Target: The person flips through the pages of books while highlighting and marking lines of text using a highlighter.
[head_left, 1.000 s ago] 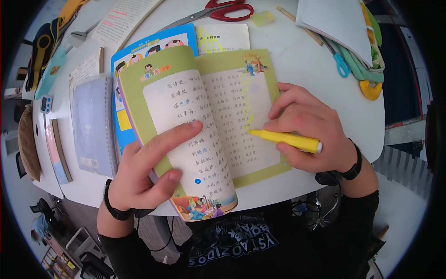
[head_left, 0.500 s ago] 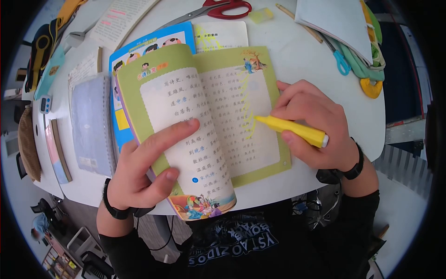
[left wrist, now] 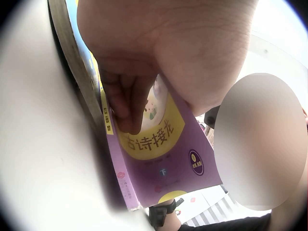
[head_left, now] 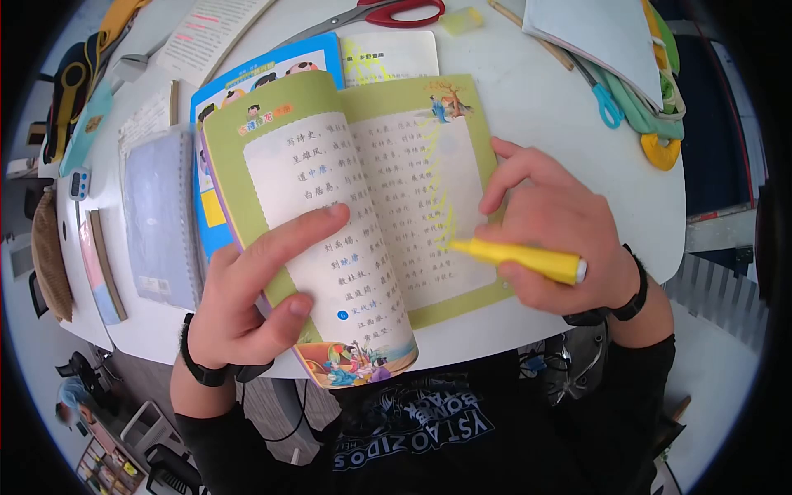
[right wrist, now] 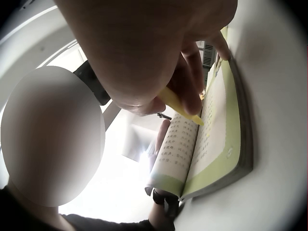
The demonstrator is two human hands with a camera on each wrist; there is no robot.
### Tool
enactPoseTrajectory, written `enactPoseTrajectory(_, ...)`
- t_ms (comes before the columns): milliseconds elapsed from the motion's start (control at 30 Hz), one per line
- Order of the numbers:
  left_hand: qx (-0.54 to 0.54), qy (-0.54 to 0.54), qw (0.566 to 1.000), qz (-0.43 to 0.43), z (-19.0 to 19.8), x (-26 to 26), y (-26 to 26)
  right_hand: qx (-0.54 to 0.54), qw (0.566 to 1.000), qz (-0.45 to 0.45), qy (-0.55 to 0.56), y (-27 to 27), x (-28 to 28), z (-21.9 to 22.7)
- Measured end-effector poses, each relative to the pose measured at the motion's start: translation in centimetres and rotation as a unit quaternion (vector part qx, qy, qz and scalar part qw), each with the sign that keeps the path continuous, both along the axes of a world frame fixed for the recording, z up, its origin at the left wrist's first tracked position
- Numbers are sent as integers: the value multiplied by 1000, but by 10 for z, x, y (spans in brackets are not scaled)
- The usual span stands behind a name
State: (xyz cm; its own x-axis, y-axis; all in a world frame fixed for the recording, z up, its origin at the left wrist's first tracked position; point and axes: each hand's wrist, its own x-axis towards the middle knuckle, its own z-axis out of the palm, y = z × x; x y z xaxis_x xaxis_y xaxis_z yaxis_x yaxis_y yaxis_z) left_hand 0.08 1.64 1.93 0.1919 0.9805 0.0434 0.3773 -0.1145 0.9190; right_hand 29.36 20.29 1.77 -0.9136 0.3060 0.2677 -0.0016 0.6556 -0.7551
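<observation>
An open booklet [head_left: 473, 177] with green page borders is held tilted over the table. My left hand [head_left: 247, 301] grips its left side, with thumb and index finger over the curved left page and the other fingers behind, against the purple cover [left wrist: 144, 175] in the left wrist view. My right hand [head_left: 565, 227] pinches a yellow highlighter [head_left: 532, 261], its tip at the lower right page beside the text. A yellow zigzag mark [head_left: 433, 169] runs down that page above the tip. The right wrist view shows the highlighter [right wrist: 175, 102] slanting toward the page.
Beneath the booklet lies a blue book [head_left: 216, 247]; a page with yellow marks [head_left: 404, 54] is behind. Red-handled scissors [head_left: 404, 11] lie at the back. A spiral-bound clear folder [head_left: 161, 219] is on the left, and blue-handled scissors [head_left: 609, 107] lie near papers at the right.
The highlighter tip has lifted, then moved back down the right page, and the yellow zigzag reaches lower. My left hand keeps its grip, while the booklet sits slightly higher in the head view.
</observation>
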Motion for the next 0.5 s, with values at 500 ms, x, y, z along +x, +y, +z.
enactPoseTrajectory(500, 19, 12, 1000, 2, -4, -1, 0, 4, 998, 62, -2, -4, 0, 1)
